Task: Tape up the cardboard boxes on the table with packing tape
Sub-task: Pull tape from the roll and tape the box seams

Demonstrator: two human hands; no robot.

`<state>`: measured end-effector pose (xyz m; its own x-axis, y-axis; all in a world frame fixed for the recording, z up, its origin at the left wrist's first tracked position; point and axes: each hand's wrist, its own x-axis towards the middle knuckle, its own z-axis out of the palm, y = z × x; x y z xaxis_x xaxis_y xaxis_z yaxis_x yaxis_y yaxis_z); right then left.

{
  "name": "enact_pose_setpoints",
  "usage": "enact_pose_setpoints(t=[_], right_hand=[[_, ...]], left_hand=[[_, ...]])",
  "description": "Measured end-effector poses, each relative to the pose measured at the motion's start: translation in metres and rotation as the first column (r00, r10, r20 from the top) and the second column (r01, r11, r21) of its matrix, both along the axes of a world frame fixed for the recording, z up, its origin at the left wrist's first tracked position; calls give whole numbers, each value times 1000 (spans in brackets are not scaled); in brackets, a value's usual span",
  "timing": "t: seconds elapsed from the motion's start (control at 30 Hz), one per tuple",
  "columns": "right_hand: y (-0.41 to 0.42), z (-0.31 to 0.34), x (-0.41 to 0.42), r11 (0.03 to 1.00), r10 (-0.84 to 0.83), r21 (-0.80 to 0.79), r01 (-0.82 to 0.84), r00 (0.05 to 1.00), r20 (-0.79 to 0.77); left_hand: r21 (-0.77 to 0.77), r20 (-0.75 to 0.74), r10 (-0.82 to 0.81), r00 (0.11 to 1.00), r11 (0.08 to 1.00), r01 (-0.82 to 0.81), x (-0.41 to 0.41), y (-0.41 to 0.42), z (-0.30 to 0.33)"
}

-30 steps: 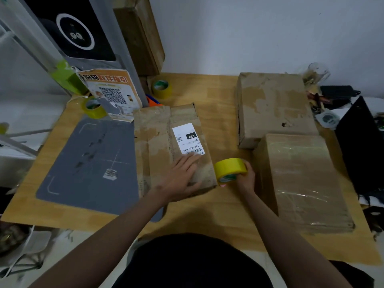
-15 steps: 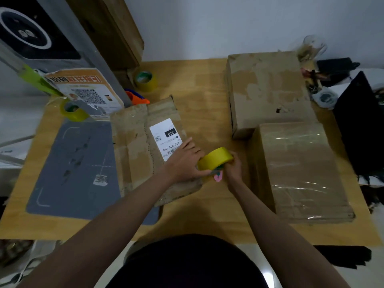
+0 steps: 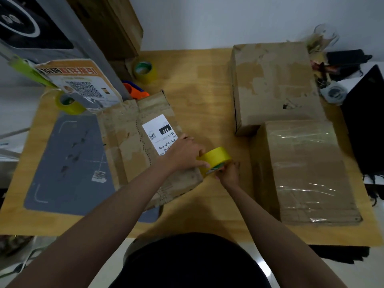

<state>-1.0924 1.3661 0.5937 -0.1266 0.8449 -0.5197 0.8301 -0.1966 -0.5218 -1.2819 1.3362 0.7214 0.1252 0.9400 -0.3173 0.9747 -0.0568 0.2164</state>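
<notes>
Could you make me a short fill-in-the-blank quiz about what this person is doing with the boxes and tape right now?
1. The right hand holds a roll of tape coloured ____.
2. The left hand rests on the box bearing a white ____.
3. Cardboard boxes lying on the table number ____.
4. The box already wrapped in clear tape is the nearer one on the person's ____ side.

Missing words: yellow; label; three; right

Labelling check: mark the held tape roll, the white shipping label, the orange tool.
held tape roll (image 3: 215, 157), head view, yellow outer band.
white shipping label (image 3: 160, 134), head view, middle of sticker.
orange tool (image 3: 135, 92), head view, exposed orange body.
</notes>
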Motion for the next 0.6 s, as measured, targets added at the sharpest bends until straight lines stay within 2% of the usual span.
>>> enact_pose_setpoints(t=[0.13, 0.23, 0.3, 0.37, 0.4, 0.47, 0.6], right_hand=[[4, 9, 6, 993, -54, -106, 57, 998, 27], [0, 19, 23, 986, -133, -97, 134, 991, 20], [-9, 30, 35, 951, -300, -130, 282, 941, -155], [-19, 45, 40, 858, -502, -316, 406, 794, -342], [-24, 54, 40, 817, -555, -420, 395, 737, -387], [-31, 70, 36, 786, -557, -554, 275, 704, -441], [-34, 94, 16, 764, -552, -635, 116, 627, -549]], left_hand=[[-91, 126, 17, 992, 996, -5, -5, 13, 9], [-140, 146, -28, 989, 989, 48, -3, 22, 17], [-149, 169, -29, 985, 987, 55, -4, 24, 17], [-114, 224, 3, 975, 993, 23, -7, 20, 14], [-93, 251, 18, 968, 996, 6, -7, 17, 12], [-62, 286, 31, 958, 998, -14, -7, 12, 10], [-21, 279, 20, 960, 1000, -15, -4, 4, 4]])
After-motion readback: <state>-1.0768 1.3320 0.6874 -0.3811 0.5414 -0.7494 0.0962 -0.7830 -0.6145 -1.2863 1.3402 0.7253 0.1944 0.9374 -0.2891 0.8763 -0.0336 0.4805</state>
